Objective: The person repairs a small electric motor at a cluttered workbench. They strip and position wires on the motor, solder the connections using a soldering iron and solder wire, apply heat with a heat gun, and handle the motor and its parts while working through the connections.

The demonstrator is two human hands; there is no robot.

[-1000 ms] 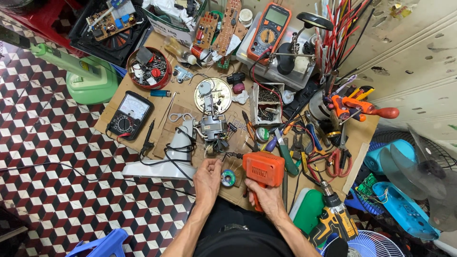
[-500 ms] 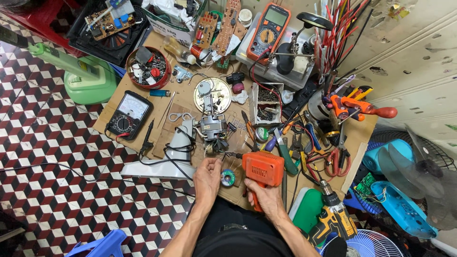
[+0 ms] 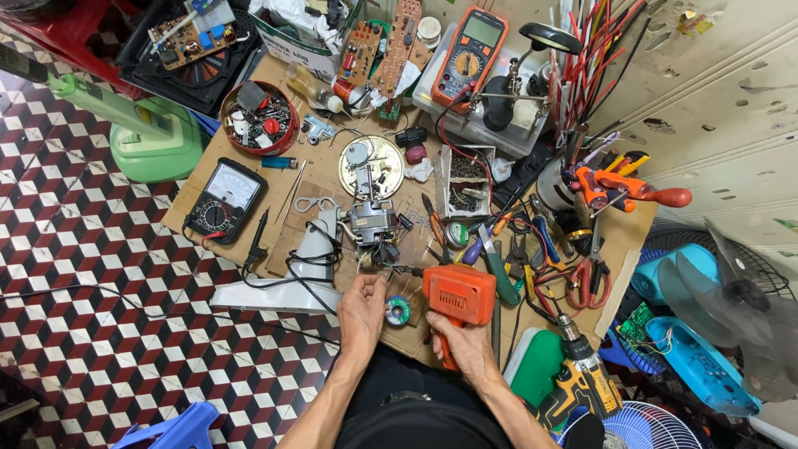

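Observation:
My right hand [image 3: 462,342] grips the handle of an orange soldering gun [image 3: 458,293], whose tip points left at a small grey electric motor [image 3: 373,231] with black wires. My left hand [image 3: 362,309] rests on the cardboard work mat [image 3: 293,218] just below the motor, fingers curled near the wires; whether it pinches anything is hidden. A small spool of solder [image 3: 397,311] lies between my two hands. The motor leans against a white fan base piece [image 3: 301,274].
An analog multimeter [image 3: 225,199] lies left, an orange digital multimeter [image 3: 469,58] at the back. A round metal dish [image 3: 370,165], a red bowl of parts [image 3: 259,117], pliers and screwdrivers [image 3: 532,249], a yellow drill [image 3: 580,374], a green fan base [image 3: 154,137] crowd the checkered floor.

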